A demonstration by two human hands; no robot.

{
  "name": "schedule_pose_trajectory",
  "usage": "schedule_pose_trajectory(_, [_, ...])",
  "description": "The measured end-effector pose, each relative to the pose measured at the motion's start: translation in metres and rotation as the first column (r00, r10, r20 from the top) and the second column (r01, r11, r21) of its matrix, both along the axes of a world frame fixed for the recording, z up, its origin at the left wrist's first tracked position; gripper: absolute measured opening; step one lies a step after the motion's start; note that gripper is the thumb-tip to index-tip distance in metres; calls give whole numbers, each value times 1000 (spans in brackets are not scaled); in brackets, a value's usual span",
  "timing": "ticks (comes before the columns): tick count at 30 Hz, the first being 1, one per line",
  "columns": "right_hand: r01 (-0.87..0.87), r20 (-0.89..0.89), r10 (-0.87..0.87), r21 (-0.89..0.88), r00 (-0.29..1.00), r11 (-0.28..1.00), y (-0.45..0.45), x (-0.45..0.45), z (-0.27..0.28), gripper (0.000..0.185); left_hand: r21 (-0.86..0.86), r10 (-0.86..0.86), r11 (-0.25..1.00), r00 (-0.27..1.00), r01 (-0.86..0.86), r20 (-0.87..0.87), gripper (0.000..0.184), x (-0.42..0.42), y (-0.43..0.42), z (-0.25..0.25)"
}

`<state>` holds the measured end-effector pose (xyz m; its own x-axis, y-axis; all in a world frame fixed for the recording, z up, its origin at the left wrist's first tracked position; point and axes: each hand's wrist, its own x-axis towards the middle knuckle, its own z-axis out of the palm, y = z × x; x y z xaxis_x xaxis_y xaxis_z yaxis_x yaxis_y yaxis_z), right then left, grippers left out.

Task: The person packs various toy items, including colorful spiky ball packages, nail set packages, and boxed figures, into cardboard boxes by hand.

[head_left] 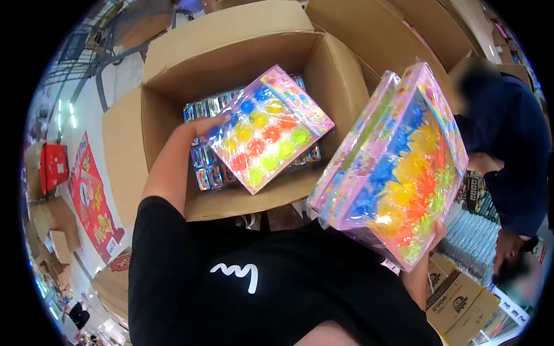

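In the head view my left hand (pixel 212 124) grips the left edge of a flat pink package (pixel 271 130) with spiky balls in blue, yellow, red and green under clear wrap. That package is tilted over the opening of a large cardboard box (pixel 231 63). Below it in the box lie rows of small wrapped packs (pixel 212 173). On the right, my right hand (pixel 440 233) holds a stack of similar packages (pixel 404 173) against its lower right side; most of its fingers are hidden behind the stack.
Another large open carton (pixel 398 40) stands behind at the right. A person in dark clothing (pixel 508 121) is at the far right, near wrapped stacks (pixel 470 236) and a printed carton (pixel 461 305). A red poster (pixel 92 202) lies at the left.
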<state>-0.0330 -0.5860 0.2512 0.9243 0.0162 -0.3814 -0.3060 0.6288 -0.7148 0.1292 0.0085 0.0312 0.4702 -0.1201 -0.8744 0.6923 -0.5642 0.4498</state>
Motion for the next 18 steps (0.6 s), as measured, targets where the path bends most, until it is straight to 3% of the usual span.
schedule_pose_trajectory(2, [50, -2, -50, -13, 999, 999, -6, -1, -10, 93, -88, 147, 986, 988, -143, 43, 88, -17, -2, 1])
schedule_pose_trajectory(3, [58, -2, -58, -17, 998, 998, -11, -2, -12, 93, -223, 202, 957, 978, -185, 56, 82, -22, 10, -25])
schedule_pose_trajectory(6, [39, -32, -40, -21, 999, 999, -19, -9, -18, 94, -269, 422, 871, 907, -411, -20, 76, -35, 38, -54])
schedule_pose_trajectory(7, [34, -44, -35, -29, 998, 999, -22, -12, -20, 94, -264, 468, 848, 883, -459, -32, 78, -41, 32, -50])
schedule_pose_trajectory(8, [23, -62, -25, -40, 998, 999, -26, -16, -22, 95, -193, 530, 834, 848, -516, 22, 79, -49, -2, 3])
schedule_pose_trajectory(10, [-41, -115, 35, -49, 993, 998, -33, -20, -30, 95, -435, 514, 775, 858, -459, 9, 81, -51, 14, -30])
schedule_pose_trajectory(13, [-107, -55, 104, -62, 993, 992, -23, -21, -26, 102, -349, 391, 869, 919, -351, 48, 78, -46, 30, -40])
schedule_pose_trajectory(15, [-89, 59, 95, -89, 994, 992, -12, -18, -21, 105, -336, 491, 829, 869, -446, 58, 78, -48, 19, -25])
schedule_pose_trajectory(18, [-86, 49, 89, -59, 995, 995, -12, -14, -12, 106, -295, 650, 741, 755, -603, 90, 77, -39, 0, -5])
